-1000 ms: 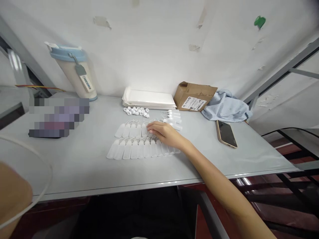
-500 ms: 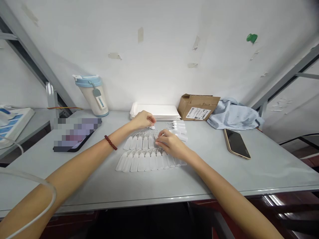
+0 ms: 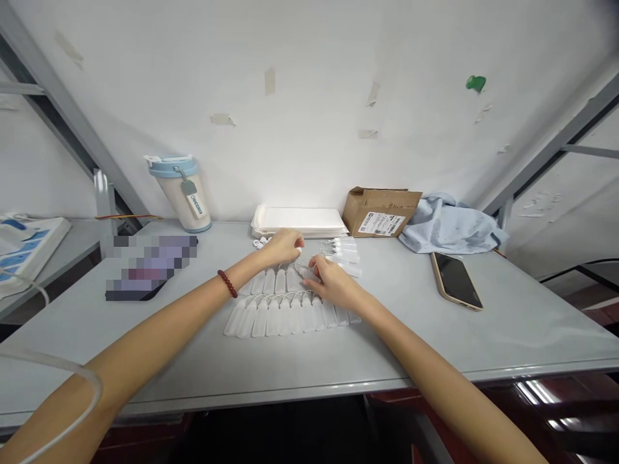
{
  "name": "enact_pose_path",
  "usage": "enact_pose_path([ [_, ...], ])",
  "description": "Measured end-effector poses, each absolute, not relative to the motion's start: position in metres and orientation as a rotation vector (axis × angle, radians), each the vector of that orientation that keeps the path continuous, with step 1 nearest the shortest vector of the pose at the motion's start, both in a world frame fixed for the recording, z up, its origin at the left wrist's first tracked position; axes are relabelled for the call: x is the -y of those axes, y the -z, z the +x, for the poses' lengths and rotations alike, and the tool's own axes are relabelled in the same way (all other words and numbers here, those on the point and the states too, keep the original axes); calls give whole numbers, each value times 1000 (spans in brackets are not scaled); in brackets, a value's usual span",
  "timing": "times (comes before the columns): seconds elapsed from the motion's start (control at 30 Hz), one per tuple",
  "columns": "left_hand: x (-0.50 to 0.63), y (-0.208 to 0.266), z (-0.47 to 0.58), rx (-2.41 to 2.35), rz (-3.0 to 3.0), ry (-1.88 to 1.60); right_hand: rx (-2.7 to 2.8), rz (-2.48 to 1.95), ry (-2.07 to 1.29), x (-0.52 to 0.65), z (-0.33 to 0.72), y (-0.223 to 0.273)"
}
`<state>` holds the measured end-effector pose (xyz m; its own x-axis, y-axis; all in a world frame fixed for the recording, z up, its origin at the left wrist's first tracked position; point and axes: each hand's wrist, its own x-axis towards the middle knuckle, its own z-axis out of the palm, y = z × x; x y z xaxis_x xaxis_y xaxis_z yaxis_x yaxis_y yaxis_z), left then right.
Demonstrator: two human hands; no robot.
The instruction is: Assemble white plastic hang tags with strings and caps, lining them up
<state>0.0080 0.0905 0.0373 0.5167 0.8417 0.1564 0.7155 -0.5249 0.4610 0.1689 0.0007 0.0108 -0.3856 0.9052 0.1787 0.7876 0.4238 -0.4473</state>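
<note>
My left hand [image 3: 284, 247] is closed in a pinch on a small white piece [image 3: 298, 252] above the back row. Just right of it, my right hand [image 3: 333, 280] has its thumb and fingertips closed at the looped end of a translucent white plastic tag; the fingers partly hide it. Below my hands lies a front row of similar tags [image 3: 261, 319], their thin loops pointing away from me. A shorter back row [image 3: 269, 281] sits behind it, partly under my left wrist. More tags [image 3: 345, 246] are stacked sideways beyond my right hand. Small white pieces [image 3: 262, 243] lie left of my left hand.
White flat trays or packs [image 3: 300, 219] are stacked against the wall, beside a cardboard box [image 3: 380, 212] and a light blue cloth [image 3: 447, 222]. A phone [image 3: 457, 280] lies right; a blurred-out device [image 3: 149, 267] and a tumbler [image 3: 181, 193] stand left. A clear tube [image 3: 94, 386] crosses my left forearm.
My left hand has moved slightly down and nearer my right hand, uncovering small white pieces at its left. The right hand stays about where it was. The view has tilted up a little.
</note>
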Motion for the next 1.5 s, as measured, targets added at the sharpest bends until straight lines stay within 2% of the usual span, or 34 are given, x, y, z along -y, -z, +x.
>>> enact_pose_path([
  [0.2, -64, -56, -16, -1295, 2253, -731, 2293, -1518, -378, -1, 169, -14],
  [0.4, -34, -36, -42, -1246, 1945, -927, 2234, -1526, -347, -2, 170, -15],
  [0.53, -22, -31, -45, -1195, 1824, -934, 2116, -1408, -334, -5, 171, -13],
  [0.6, -17, -35, -43, -1149, 1742, -945, 2065, -1327, -400, -3, 170, -14],
  [0.77, -7, -39, -36, -1104, 1536, -930, 1814, -1183, -878, 7, 160, -22],
  [0.9, -6, -32, -34, -1045, 1432, -981, 1771, -1140, -1043, 12, 158, -25],
  [1.5, 1, -39, -29, -996, 1495, -964, 1797, -1116, -1076, 14, 158, -27],
])
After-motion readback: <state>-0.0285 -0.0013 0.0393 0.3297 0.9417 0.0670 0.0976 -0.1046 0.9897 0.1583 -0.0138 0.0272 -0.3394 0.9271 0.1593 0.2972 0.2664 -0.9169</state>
